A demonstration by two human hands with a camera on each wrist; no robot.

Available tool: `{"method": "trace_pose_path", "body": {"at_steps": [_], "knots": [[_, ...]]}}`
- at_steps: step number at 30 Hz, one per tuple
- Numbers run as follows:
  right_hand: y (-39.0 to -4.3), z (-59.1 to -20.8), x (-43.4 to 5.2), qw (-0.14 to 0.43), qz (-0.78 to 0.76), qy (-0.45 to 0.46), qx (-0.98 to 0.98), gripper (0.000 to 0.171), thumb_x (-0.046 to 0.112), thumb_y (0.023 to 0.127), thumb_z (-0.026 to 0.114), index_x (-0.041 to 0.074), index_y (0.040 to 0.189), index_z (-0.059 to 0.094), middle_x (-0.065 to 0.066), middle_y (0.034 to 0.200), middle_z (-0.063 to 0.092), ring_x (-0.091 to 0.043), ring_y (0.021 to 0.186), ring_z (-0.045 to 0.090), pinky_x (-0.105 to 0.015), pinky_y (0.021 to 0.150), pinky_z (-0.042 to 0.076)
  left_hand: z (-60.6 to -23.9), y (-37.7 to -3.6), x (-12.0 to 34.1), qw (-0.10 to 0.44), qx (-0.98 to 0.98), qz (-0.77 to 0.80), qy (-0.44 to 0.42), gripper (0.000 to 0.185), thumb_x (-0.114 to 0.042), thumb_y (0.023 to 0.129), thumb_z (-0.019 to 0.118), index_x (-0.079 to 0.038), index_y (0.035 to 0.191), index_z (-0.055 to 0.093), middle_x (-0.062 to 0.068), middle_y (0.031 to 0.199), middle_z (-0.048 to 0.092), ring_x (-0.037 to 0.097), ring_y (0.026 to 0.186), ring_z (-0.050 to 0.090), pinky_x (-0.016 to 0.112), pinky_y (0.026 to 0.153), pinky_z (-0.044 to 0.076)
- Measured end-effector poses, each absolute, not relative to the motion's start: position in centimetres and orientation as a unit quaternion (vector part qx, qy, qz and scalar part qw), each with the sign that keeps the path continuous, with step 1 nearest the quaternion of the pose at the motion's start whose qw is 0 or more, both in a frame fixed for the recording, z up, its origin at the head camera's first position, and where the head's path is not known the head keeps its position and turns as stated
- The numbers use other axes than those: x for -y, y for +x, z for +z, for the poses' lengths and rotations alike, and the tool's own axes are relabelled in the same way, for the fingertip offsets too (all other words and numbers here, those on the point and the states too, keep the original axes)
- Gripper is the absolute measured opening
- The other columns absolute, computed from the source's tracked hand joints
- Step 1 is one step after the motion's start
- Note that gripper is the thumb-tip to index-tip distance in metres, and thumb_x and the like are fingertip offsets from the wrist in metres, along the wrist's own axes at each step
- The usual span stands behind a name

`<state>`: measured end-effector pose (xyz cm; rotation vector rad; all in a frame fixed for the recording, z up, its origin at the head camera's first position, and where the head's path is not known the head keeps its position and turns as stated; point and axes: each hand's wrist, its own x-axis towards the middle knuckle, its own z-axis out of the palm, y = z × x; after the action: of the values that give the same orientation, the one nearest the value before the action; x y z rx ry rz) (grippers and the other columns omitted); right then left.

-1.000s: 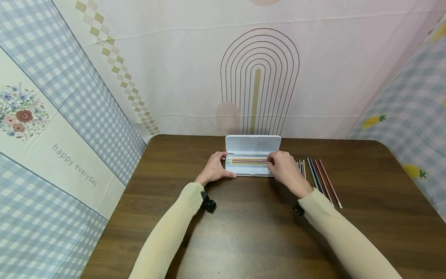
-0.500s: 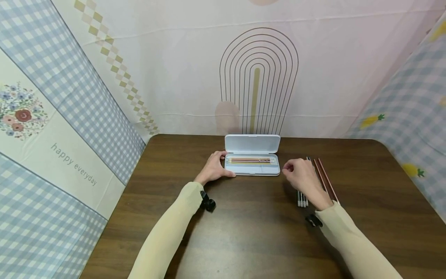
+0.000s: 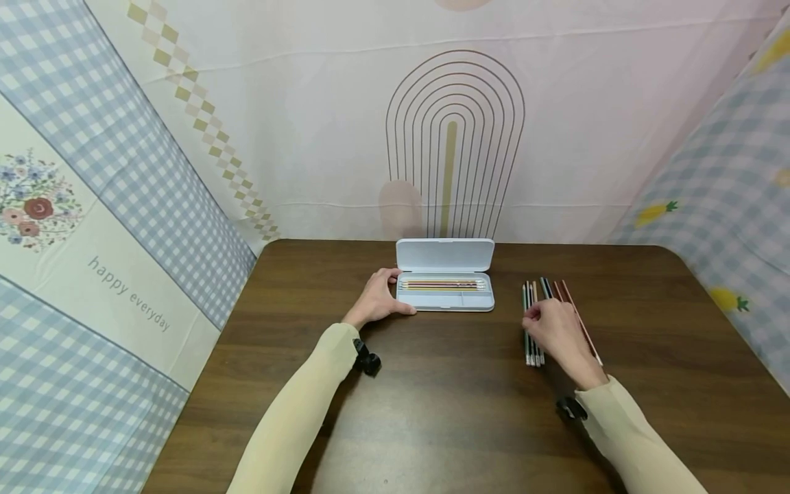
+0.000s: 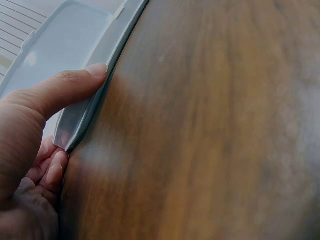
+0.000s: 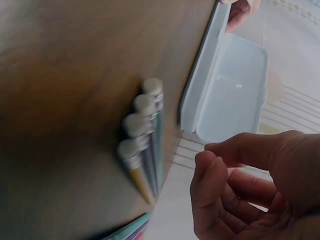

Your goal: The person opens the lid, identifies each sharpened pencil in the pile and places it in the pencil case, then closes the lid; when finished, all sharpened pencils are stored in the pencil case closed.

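A white pencil case (image 3: 446, 300) lies open at the table's far middle, lid (image 3: 444, 255) up, with several coloured pencils (image 3: 441, 283) in it. My left hand (image 3: 379, 298) grips its left end; in the left wrist view the thumb (image 4: 60, 92) lies along the case's edge (image 4: 90, 107) with the fingers curled under it. Right of the case, loose pencils (image 3: 531, 343) lie in a row. My right hand (image 3: 543, 322) hovers just over them with thumb and forefinger (image 5: 207, 170) close together and nothing between them. The pencils' eraser ends (image 5: 140, 125) show below it.
The brown wooden table (image 3: 432, 398) has bare room in front of the case and the hands. More pencils (image 3: 570, 302) lie to the right of my right hand. Patterned fabric walls (image 3: 123, 206) close in the back and both sides.
My right hand has left the case and moved right and toward me, down over the loose pencils. The left hand has stayed on the case's end.
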<state>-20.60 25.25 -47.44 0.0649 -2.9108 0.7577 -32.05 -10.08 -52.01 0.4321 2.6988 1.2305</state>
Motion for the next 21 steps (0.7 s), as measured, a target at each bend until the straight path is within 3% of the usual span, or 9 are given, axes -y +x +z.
{"method": "trace_pose_path", "body": {"at_steps": [5, 10, 21], "knots": [[-20.5, -48.3, -26.4, 0.043, 0.254, -0.008, 0.966, 0.015, 0.003, 0.088, 0.067, 0.004, 0.075, 0.076, -0.012, 0.073, 0.072, -0.025, 0.065, 0.060, -0.036, 0.059, 0.046, -52.0, -32.0, 10.1, 0.072, -0.900, 0.405, 0.140, 0.096, -0.030, 0.076, 0.100, -0.002, 0.155, 0.053, 0.020, 0.148, 0.059, 0.034, 0.139, 0.053, 0.049, 0.122, 0.046], [-19.9, -47.9, -26.5, -0.006, 0.248, -0.021, 0.969, 0.018, 0.006, 0.092, 0.070, 0.006, 0.075, 0.075, -0.010, 0.076, 0.072, -0.026, 0.071, 0.061, -0.035, 0.061, 0.046, -52.2, -32.0, 10.2, 0.072, -0.902, 0.403, 0.139, 0.096, -0.030, 0.076, 0.100, -0.002, 0.155, 0.053, 0.019, 0.147, 0.060, 0.034, 0.138, 0.053, 0.049, 0.122, 0.046], [-19.6, -48.0, -26.5, -0.026, 0.238, -0.032, 0.970, 0.037, 0.003, 0.092, 0.062, 0.015, 0.058, 0.054, 0.003, 0.058, 0.047, -0.018, 0.059, 0.048, -0.031, 0.054, 0.037, -52.2, -32.1, 10.1, 0.070, -0.901, 0.405, 0.142, 0.097, -0.030, 0.076, 0.100, -0.002, 0.155, 0.053, 0.019, 0.147, 0.060, 0.034, 0.139, 0.053, 0.049, 0.122, 0.046]]}}
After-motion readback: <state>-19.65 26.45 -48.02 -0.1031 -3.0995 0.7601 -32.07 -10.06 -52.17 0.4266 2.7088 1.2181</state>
